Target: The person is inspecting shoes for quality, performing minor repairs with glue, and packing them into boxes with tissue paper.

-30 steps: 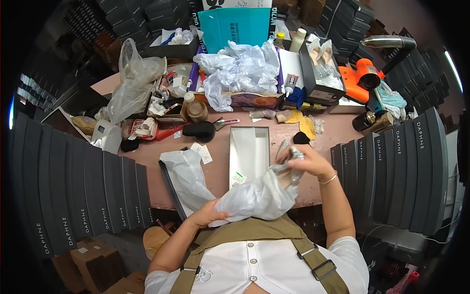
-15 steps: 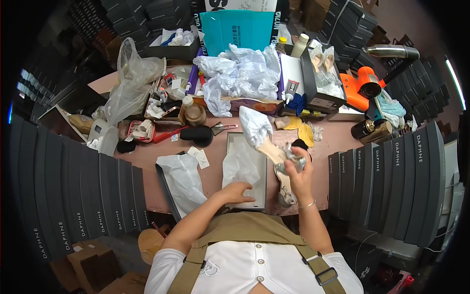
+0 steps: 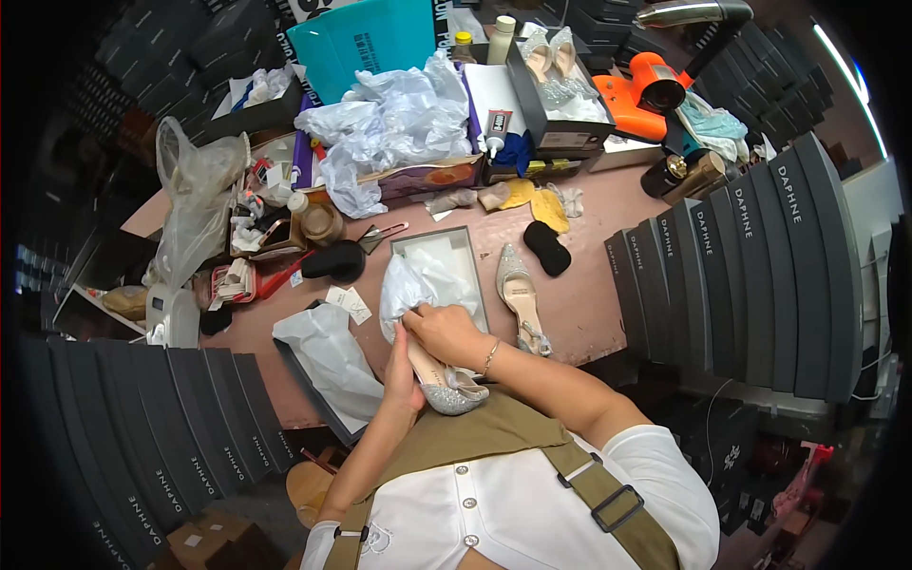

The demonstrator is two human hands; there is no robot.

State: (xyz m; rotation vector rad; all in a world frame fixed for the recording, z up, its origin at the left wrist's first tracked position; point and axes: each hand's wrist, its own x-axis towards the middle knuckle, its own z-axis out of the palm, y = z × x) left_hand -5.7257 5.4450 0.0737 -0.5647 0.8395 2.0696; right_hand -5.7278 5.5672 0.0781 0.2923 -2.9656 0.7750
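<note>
My left hand [image 3: 404,374] is closed round a silver glitter heeled shoe [image 3: 453,397], held close to my body with its heel end toward me. A wad of white tissue paper [image 3: 395,286] covers its toe end. My right hand [image 3: 448,334] has its fingers pinched where the paper meets the shoe; its fingertips are partly hidden. Beneath and beyond the hands is a grey shoebox tray [image 3: 472,273] with white paper in it. The matching silver shoe [image 3: 518,293] lies on the table to the right, next to a black oval pad [image 3: 546,249].
To the left lies a dark box part [image 3: 309,385] lined with white paper. Stacks of grey shoeboxes flank the table [image 3: 589,294]. At the back stand a purple-edged box of crumpled paper [image 3: 408,119], a glue tube [image 3: 497,131], an orange device [image 3: 646,95] and another shoebox with shoes [image 3: 570,128].
The held shoe has come from the right side to in front of my body. My left hand, previously open over the tray, now grips it; my right hand has shifted onto the paper. The view has turned.
</note>
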